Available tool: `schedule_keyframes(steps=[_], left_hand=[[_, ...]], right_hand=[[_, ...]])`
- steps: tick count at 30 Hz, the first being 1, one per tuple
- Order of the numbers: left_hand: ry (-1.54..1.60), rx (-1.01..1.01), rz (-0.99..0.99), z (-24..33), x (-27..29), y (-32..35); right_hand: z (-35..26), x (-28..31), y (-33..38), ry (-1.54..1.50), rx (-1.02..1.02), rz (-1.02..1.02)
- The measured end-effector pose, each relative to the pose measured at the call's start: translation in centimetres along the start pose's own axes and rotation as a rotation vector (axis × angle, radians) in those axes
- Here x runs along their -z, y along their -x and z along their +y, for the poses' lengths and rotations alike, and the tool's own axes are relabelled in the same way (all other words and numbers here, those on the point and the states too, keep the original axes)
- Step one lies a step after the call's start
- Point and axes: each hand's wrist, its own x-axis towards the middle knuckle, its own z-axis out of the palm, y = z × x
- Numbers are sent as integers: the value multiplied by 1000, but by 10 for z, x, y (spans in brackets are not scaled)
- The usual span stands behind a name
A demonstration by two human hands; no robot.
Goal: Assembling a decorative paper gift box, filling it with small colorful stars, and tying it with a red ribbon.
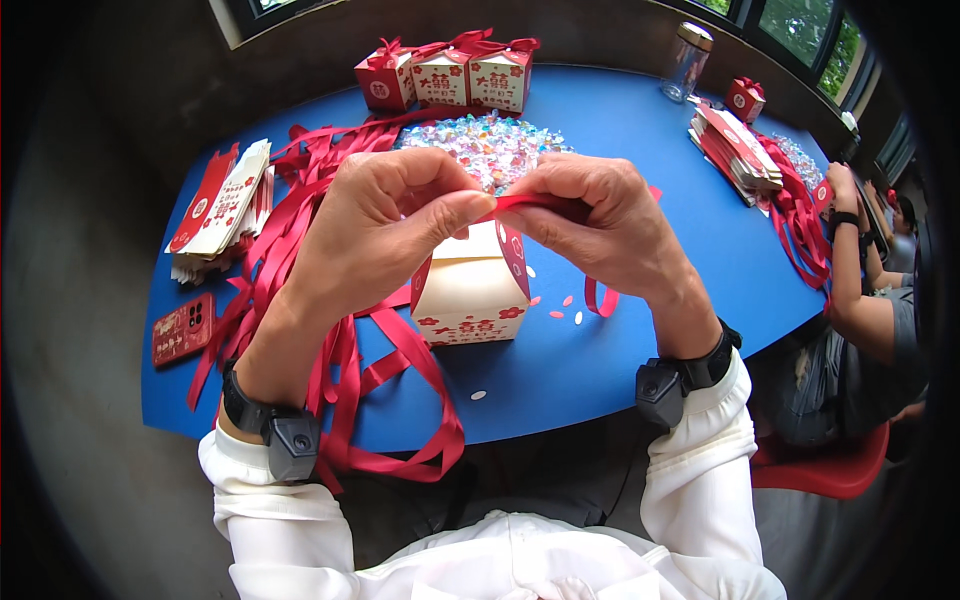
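Both hands meet above the small cream gift box [468, 295]: the left hand [375, 225] and the right hand [600, 220] each pinch an end of a red ribbon [520, 203] between thumb and fingertips, fingers curled shut on it. That box, printed with red flowers and with its top flaps up, stands near the front edge of the blue table [640, 150]; whether it holds anything cannot be told. Three finished boxes [445, 75] tied with red bows line the far edge, behind a heap of wrapped sweets [490, 145]
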Motion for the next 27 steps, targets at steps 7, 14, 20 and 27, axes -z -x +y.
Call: schedule_keyframes(steps=[7, 14, 20, 27], left_hand=[[-164, 68, -11, -6, 2, -2], [-310, 94, -45, -5, 1, 1], [-332, 31, -44, -13, 1, 0], [-290, 29, -11, -18, -3, 3]], right_hand=[[7, 29, -4, 17, -78, -34], [22, 28, -8, 233, 189, -143], [25, 20, -8, 374, 290, -135], [28, 21, -8, 386, 324, -159]])
